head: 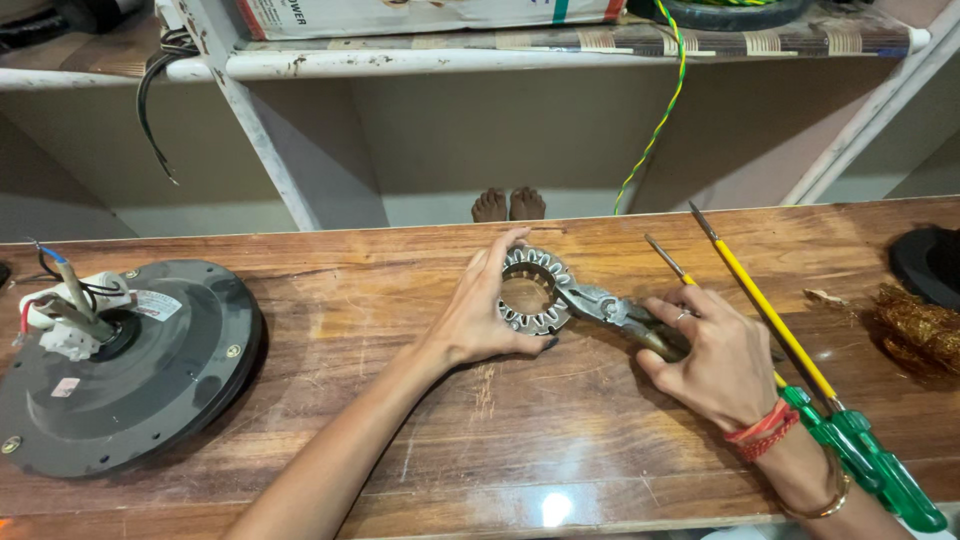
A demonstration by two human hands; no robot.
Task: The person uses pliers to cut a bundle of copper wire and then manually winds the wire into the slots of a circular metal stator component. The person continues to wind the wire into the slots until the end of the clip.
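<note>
A toothed metal stator ring point(533, 292) lies on the wooden workbench point(400, 300). My left hand point(480, 315) curls round its left side, thumb below and fingers over the top rim. My right hand point(715, 355) grips the handles of steel pliers point(605, 305), whose jaws meet the ring's right edge. A red thread band and a gold bangle sit on my right wrist.
A dark round fan motor housing point(130, 365) with wires lies at the left. Two yellow-shafted screwdrivers with green handles point(790, 350) lie to the right of my right hand. Copper winding wire point(920, 330) and a black object point(930, 262) sit far right. Someone's bare feet point(508, 205) show beyond the bench.
</note>
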